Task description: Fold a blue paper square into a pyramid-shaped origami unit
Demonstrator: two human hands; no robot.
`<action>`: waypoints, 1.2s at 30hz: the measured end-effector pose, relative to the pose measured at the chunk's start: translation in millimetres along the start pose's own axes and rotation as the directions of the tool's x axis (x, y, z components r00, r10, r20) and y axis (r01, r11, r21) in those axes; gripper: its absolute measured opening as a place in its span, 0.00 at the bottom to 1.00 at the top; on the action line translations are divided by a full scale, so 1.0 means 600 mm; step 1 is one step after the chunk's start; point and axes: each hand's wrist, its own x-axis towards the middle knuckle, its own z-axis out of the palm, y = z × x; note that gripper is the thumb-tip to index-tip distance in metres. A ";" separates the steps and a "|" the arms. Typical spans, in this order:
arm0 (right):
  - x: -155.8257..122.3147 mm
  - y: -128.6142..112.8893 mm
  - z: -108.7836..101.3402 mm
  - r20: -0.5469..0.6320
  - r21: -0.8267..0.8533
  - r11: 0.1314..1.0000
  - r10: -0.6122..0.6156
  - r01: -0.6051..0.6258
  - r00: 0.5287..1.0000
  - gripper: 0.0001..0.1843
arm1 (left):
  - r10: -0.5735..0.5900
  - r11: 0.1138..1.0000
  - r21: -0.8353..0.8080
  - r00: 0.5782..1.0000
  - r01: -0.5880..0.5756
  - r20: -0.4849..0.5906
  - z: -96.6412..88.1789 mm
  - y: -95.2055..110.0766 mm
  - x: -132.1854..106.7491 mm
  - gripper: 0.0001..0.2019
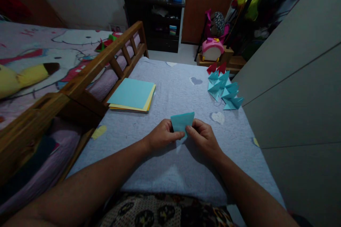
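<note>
A small folded piece of blue paper (182,121) is held up between my two hands, above the cloth-covered surface. My left hand (163,134) pinches its left side, with the thumb lying across the lower front. On the right side, my right hand (204,134) grips it with the thumb pressed on the front face; the fingers behind are partly hidden. To the left lies a stack of square paper sheets (131,94), blue on top with yellow edges below. Several folded blue paper pieces (218,84) stand at the right, with red folded paper (212,68) behind them.
A wooden rail (114,65) borders the left side, with a patterned bed (71,40) beyond it. The pale blue cloth (170,85) has heart prints. A grey-white panel (298,88) rises at the right. A dark cabinet (162,39) and pink toy (213,48) stand at the back.
</note>
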 end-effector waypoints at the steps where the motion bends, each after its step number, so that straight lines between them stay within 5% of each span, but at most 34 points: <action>1: 0.000 -0.001 -0.001 -0.018 0.007 1.000 0.002 -0.002 1.000 0.13 | -0.002 1.000 -0.006 1.000 0.002 0.012 0.001 0.000 0.000 0.10; 11: 0.004 -0.011 -0.019 -0.169 0.016 0.999 -0.041 0.044 0.985 0.14 | -0.083 0.996 0.031 0.986 0.079 0.145 -0.004 -0.007 -0.004 0.09; 22: 0.013 -0.003 -0.027 -0.352 0.201 0.977 -0.002 0.077 0.936 0.14 | -0.075 0.997 0.041 0.992 0.071 0.106 -0.009 -0.010 -0.003 0.10; 25: 0.014 0.005 -0.024 -0.241 0.365 0.931 0.066 0.028 0.968 0.07 | -0.090 0.993 -0.066 0.990 0.098 0.107 -0.011 -0.013 -0.002 0.12; 28: 0.011 0.011 -0.022 -0.001 0.400 0.916 0.035 -0.031 0.999 0.26 | -0.111 0.953 -0.260 0.977 0.157 0.180 -0.015 -0.015 -0.002 0.15; 31: 0.010 0.009 -0.025 0.183 0.294 0.955 -0.026 -0.030 0.983 0.38 | -0.156 0.868 -0.389 0.914 0.308 0.375 -0.020 -0.016 -0.003 0.20; 34: 0.012 0.001 -0.031 0.299 0.196 0.979 -0.122 0.064 0.946 0.26 | -0.148 0.814 -0.422 0.846 0.399 0.513 -0.025 -0.016 -0.004 0.26; 36: 0.013 -0.002 -0.033 0.316 0.217 0.973 -0.146 0.078 0.938 0.13 | -0.141 0.806 -0.434 0.843 0.402 0.519 -0.027 -0.019 -0.004 0.28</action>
